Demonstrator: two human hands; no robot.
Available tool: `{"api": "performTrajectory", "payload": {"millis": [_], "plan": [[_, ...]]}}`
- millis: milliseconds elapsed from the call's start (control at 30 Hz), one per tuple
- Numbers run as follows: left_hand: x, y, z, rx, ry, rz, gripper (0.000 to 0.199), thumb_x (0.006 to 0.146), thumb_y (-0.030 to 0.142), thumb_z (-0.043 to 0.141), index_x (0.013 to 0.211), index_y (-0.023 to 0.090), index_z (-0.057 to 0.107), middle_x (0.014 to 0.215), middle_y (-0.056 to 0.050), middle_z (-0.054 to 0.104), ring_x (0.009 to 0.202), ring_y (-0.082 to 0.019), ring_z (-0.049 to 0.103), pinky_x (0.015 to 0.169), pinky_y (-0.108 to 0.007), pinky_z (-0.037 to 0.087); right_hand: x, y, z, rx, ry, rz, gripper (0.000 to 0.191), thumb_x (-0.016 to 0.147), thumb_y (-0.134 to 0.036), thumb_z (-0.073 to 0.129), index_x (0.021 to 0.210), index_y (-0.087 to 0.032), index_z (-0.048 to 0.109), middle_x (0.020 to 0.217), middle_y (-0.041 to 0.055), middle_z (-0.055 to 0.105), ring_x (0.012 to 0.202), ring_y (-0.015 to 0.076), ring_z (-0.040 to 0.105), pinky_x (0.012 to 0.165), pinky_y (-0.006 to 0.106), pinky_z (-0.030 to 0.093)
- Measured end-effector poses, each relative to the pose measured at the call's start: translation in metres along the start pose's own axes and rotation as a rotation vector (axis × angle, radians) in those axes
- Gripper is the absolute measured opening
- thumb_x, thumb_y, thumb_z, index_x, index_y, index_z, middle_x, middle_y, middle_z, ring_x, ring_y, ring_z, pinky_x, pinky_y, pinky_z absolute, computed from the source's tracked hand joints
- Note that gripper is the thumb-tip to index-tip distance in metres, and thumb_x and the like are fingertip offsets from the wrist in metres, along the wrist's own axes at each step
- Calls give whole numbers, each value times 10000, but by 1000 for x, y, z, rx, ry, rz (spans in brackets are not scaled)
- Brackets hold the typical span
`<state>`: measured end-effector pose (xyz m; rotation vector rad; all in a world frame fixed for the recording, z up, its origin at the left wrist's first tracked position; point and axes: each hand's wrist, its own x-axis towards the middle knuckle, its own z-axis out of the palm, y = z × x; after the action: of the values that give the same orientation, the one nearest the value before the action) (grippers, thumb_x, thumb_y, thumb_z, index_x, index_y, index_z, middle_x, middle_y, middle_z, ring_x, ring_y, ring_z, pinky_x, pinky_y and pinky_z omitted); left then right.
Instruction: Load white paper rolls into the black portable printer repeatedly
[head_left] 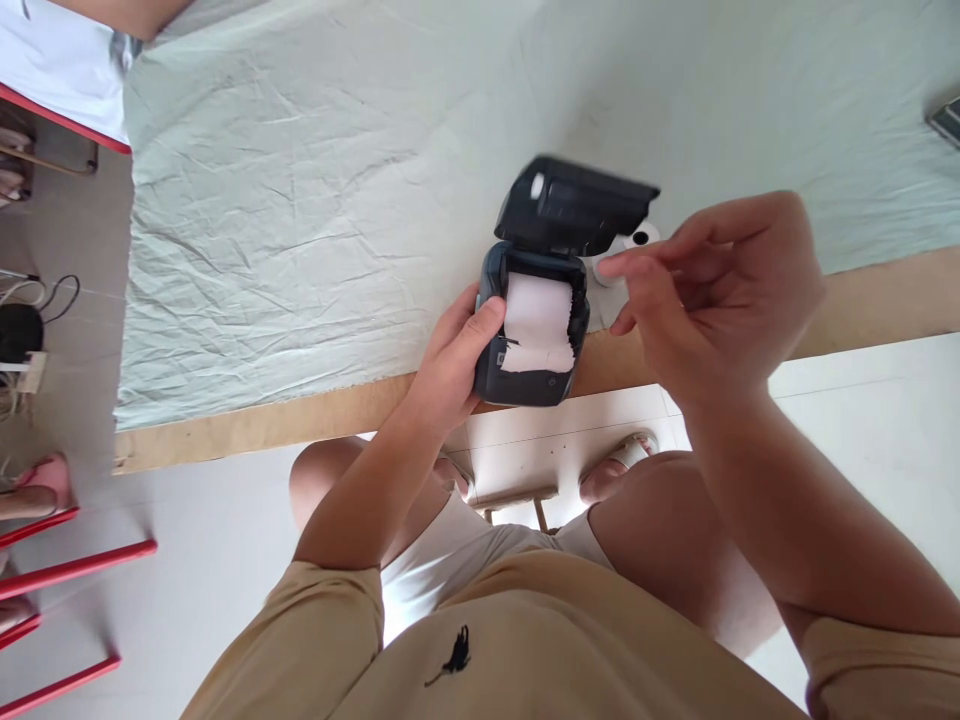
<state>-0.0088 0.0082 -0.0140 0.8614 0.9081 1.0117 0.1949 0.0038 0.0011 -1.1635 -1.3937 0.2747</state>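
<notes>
My left hand [457, 350] grips a small dark portable label printer [532, 390] by its left side, thumb over the edge. The printer's hinged lid [577, 205] stands raised. A white paper roll [538, 305] lies in its bay, and the torn paper end [536, 357] hangs over the front lip. My right hand [720, 285] hovers to the right of the printer, fingers loosely bent and apart, with nothing visible in them. Behind its fingertips, a second white roll [609, 270] with a dark core is partly hidden by the hand and lid.
A pale green cloth [315, 220] covers the table, whose wooden edge [360, 410] runs below my hands. A dark object [946, 122] lies at the far right. Another person's arm [131, 12] shows at upper left. Red stool legs [82, 568] and cables stand at left.
</notes>
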Motion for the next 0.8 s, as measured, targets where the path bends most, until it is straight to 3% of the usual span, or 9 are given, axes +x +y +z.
{"api": "performTrajectory", "payload": {"millis": [167, 300, 400, 467, 567, 633, 667, 733, 800], "plan": [[-3, 5, 3, 47, -52, 5, 520, 931, 703, 930, 1090, 226, 794, 917, -35, 825, 854, -229, 826, 661, -302, 627, 7, -6, -3, -387, -313, -158, 138, 1019, -260, 672, 902, -279, 742, 710, -24, 751, 555, 146, 579, 568, 331, 374], [-4, 8, 4, 69, -61, 2, 528, 938, 716, 920, 1051, 218, 783, 889, -24, 801, 751, -170, 749, 631, -272, 572, 11, -18, -6, -567, -614, -22, 224, 935, -264, 732, 1131, -280, 838, 718, -6, 720, 579, 174, 518, 612, 341, 263], [-4, 9, 4, 70, -56, -31, 568, 899, 729, 944, 1056, 212, 767, 887, -28, 806, 752, -182, 761, 650, -283, 597, 18, -25, -11, -471, -726, 61, 348, 901, -257, 752, 1232, -291, 853, 757, -8, 758, 599, 176, 561, 620, 330, 347], [-4, 8, 4, 54, -43, -59, 566, 896, 720, 944, 1079, 214, 768, 877, -28, 812, 725, -191, 767, 623, -289, 599, 24, -26, -19, -297, -691, 115, 353, 894, -254, 769, 1233, -290, 861, 857, -4, 821, 584, 148, 575, 599, 322, 419], [-4, 6, 4, 5, -4, -95, 478, 960, 663, 894, 1144, 234, 789, 931, -35, 851, 772, -228, 819, 610, -305, 629, 34, -12, -39, 55, -409, 133, 305, 885, -338, 882, 1190, -342, 885, 996, -2, 870, 515, 113, 547, 451, 311, 389], [-5, 6, 4, -9, 19, -117, 466, 985, 660, 867, 1187, 246, 799, 989, -48, 877, 884, -281, 875, 675, -350, 694, 41, 7, -53, 232, -187, 110, 287, 930, -526, 880, 1197, -424, 894, 935, 3, 834, 514, 157, 577, 380, 342, 356], [-5, 5, 5, -12, 23, -125, 482, 983, 671, 865, 1202, 247, 801, 1018, -57, 885, 947, -312, 895, 725, -384, 727, 44, 16, -60, 263, -147, 133, 307, 977, -649, 802, 1205, -462, 890, 931, 17, 814, 523, 182, 598, 363, 358, 341], [-5, 5, 5, -20, 23, -131, 515, 970, 689, 875, 1221, 246, 802, 1067, -72, 897, 1029, -358, 914, 800, -442, 765, 47, 33, -71, 118, -236, 184, 470, 1043, -792, 604, 1350, -518, 831, 1033, 59, 810, 673, 273, 719, 418, 423, 461], [-5, 5, 4, -25, 18, -127, 521, 970, 691, 876, 1230, 245, 807, 1111, -82, 902, 1064, -376, 920, 834, -464, 779, 47, 42, -74, -140, -346, 156, 541, 1028, -787, 621, 1488, -531, 747, 1128, 87, 810, 883, 358, 809, 530, 491, 600]]}}
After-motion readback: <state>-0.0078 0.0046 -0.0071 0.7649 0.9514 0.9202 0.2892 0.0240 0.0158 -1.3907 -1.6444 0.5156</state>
